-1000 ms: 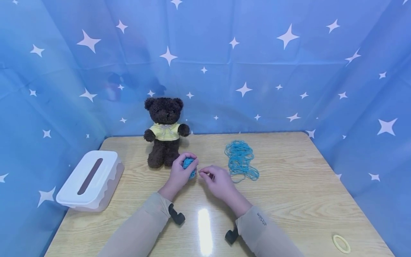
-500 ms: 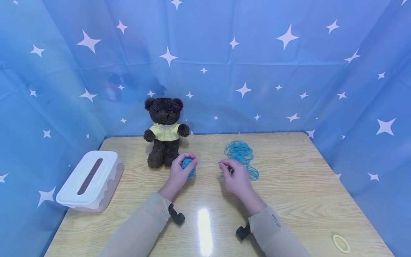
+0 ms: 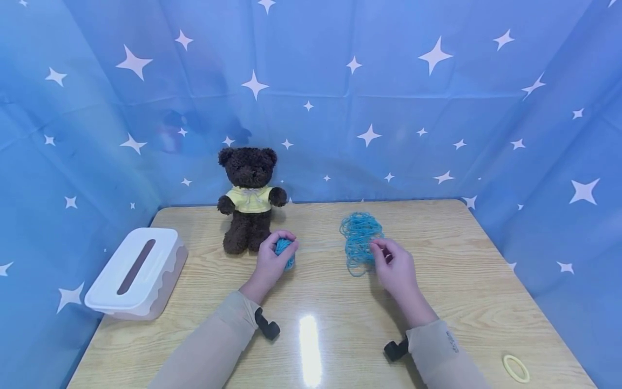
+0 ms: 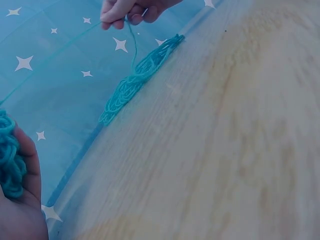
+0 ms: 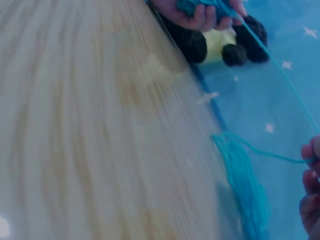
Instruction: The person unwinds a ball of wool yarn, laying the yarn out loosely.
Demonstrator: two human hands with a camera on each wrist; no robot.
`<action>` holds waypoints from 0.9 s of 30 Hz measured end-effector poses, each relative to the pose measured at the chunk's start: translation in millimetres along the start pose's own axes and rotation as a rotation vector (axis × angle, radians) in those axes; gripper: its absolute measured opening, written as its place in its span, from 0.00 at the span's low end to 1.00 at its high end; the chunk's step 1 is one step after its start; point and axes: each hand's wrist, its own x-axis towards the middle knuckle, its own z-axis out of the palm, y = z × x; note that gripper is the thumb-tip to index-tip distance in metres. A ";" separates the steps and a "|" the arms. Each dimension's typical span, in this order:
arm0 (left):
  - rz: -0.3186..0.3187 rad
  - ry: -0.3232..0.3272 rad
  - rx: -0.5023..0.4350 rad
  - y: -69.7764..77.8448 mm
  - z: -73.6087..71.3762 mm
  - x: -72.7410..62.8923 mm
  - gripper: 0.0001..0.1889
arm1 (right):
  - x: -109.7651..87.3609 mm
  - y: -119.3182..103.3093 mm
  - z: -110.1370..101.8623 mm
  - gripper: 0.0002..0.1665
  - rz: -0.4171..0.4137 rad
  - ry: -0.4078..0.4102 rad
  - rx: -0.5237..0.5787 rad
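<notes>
My left hand point(image 3: 274, 259) grips a small bundle of blue yarn point(image 3: 285, 253), fingers and thumb curled round it, in front of the bear. To the right, my right hand point(image 3: 396, 267) pinches a single yarn strand between thumb and fingertips. In the left wrist view that strand point(image 4: 55, 52) runs taut from the bundle up to the right hand, and a slack length drops from the fingers to a loose pile of blue yarn point(image 4: 142, 75). The pile point(image 3: 360, 237) lies in loops on the table, partly behind my right hand in the head view.
A dark brown teddy bear point(image 3: 250, 200) in a yellow top stands at the back, left of centre. At the far left is a white-lidded box point(image 3: 133, 273) with a slot. A pale yellow ring point(image 3: 516, 369) lies near the front right of the wooden table point(image 3: 461, 270).
My right hand has moved right, away from my left hand, drawing the strand out until it reaches the yarn pile. My left hand with the bundle has stayed in place.
</notes>
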 end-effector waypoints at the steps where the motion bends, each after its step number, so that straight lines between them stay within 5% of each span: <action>1: 0.002 0.001 0.004 0.2 -0.1 0.0 0.07 | -0.1 2.3 -3.4 0.08 0.011 0.003 -0.003; 9: 0.002 -0.004 0.018 -1.1 -1.8 -0.1 0.09 | -1.1 18.7 -26.4 0.09 0.099 -0.030 -0.146; 18: 0.018 -0.009 -0.004 -3.2 -2.3 -0.2 0.08 | -1.8 29.0 -40.7 0.15 0.267 -0.232 -0.340; 27: 0.030 -0.021 0.003 -3.6 -2.5 0.3 0.08 | -3.4 24.1 -37.3 0.17 0.289 -0.360 -0.420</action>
